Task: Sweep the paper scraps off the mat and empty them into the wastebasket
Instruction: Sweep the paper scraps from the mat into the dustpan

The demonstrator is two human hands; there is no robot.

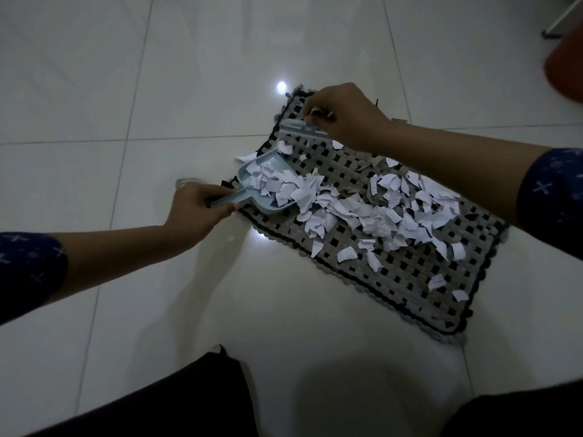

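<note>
A woven grey and black mat [407, 272] lies on the tiled floor, strewn with several white paper scraps [372, 212]. My left hand [195, 209] grips the handle of a pale blue dustpan [252, 184], which rests at the mat's left edge with scraps lying in its tray. My right hand [344, 115] is closed on a small pale blue brush [303, 129] at the mat's far corner, its head lying flat on the mat. No wastebasket is in view.
Glossy white floor tiles [157, 89] surround the mat. A reddish-orange object [564, 64] sits at the upper right edge beside a dark furniture foot [550, 34]. My dark-clothed knees [189, 398] fill the bottom of the view.
</note>
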